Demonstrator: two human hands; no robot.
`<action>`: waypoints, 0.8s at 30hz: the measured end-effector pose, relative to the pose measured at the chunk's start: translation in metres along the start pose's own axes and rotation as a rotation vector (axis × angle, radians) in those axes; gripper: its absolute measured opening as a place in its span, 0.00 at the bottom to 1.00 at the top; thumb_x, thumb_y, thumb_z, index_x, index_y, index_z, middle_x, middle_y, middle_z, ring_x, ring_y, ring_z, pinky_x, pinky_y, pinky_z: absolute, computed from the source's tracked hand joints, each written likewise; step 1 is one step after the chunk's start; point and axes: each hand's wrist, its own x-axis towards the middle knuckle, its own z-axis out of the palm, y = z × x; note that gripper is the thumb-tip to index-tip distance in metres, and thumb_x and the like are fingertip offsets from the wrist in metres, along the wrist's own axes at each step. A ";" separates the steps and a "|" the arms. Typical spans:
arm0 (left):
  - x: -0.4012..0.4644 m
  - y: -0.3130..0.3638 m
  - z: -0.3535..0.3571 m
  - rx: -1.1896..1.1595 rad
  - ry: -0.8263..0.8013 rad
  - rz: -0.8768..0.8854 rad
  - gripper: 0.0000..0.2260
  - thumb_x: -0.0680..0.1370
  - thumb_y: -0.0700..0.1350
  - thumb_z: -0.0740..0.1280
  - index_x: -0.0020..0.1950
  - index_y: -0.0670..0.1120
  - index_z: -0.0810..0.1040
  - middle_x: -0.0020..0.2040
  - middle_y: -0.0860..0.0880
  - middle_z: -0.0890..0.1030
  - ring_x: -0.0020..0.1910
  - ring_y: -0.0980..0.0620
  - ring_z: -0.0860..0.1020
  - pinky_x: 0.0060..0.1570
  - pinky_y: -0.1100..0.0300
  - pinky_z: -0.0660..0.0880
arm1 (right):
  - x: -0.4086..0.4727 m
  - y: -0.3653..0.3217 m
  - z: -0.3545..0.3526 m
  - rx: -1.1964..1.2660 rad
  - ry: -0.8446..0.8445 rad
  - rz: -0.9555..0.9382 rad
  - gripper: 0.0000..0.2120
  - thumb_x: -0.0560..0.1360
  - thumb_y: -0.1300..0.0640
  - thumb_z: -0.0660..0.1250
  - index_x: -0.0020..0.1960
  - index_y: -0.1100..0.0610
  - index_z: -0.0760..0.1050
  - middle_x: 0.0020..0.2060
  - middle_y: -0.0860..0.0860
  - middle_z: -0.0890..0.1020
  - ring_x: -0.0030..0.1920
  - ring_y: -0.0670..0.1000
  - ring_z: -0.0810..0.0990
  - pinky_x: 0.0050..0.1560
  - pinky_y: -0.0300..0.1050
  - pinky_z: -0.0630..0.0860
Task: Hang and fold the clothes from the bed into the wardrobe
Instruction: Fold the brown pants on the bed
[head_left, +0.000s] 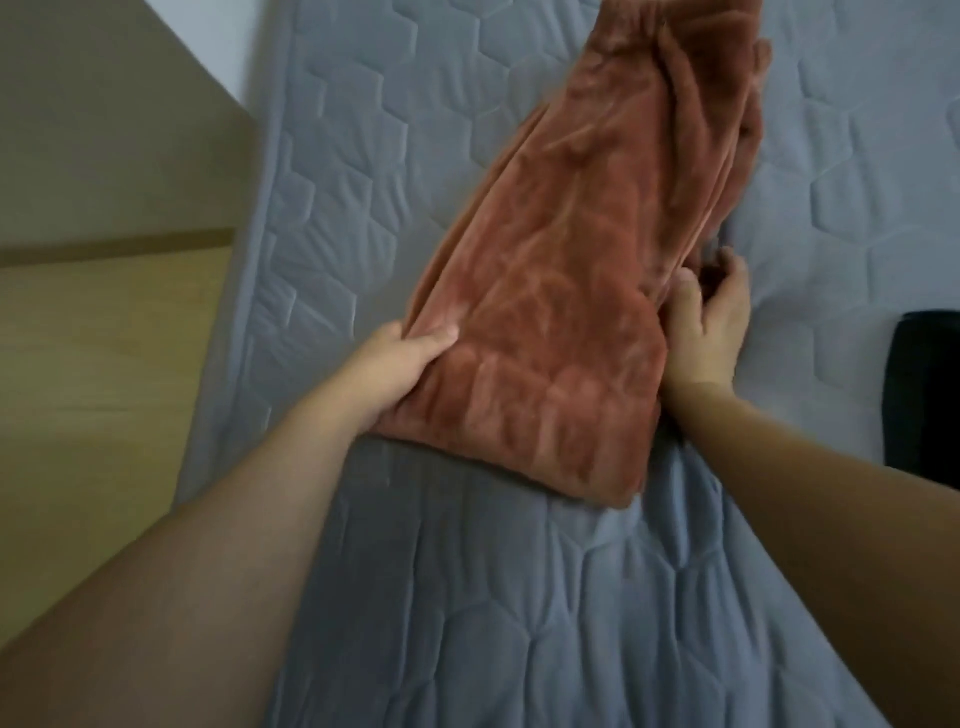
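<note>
Left hand (402, 364) fingers pinch the rust fleece garment (571, 291) edge, 9 o'clock side; right hand (711, 317) fingers curl around its 3 o'clock edge. Garment lies lengthwise on the grey quilted bed (467, 597). Best fold: keep both edges taut, corners aligned.

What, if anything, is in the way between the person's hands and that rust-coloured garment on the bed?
Nothing visible. The left hand already grips the near left edge of the rust-coloured garment, and the right hand holds its right edge. The garment lies on the grey quilted bed. The wardrobe cannot be made out here, so that path cannot be judged.
</note>
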 end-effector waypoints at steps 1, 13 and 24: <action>-0.006 -0.002 0.005 -0.029 -0.008 -0.014 0.21 0.74 0.54 0.71 0.62 0.45 0.79 0.52 0.47 0.84 0.49 0.48 0.83 0.56 0.49 0.78 | -0.015 -0.003 -0.003 0.175 -0.020 0.143 0.43 0.68 0.35 0.58 0.74 0.60 0.60 0.66 0.56 0.72 0.64 0.52 0.72 0.68 0.47 0.66; -0.150 -0.077 0.028 0.013 0.048 -0.179 0.25 0.75 0.60 0.68 0.66 0.47 0.75 0.61 0.46 0.80 0.59 0.46 0.78 0.64 0.47 0.72 | -0.145 -0.020 -0.105 0.000 -0.654 0.901 0.30 0.69 0.40 0.72 0.65 0.55 0.72 0.50 0.54 0.83 0.49 0.57 0.82 0.54 0.55 0.79; -0.292 -0.107 0.047 -0.053 -0.031 -0.185 0.34 0.65 0.43 0.69 0.70 0.59 0.66 0.67 0.49 0.73 0.64 0.47 0.74 0.65 0.50 0.71 | -0.226 -0.046 -0.202 -0.035 -0.623 0.886 0.25 0.77 0.60 0.65 0.66 0.41 0.61 0.57 0.56 0.74 0.53 0.60 0.79 0.43 0.55 0.81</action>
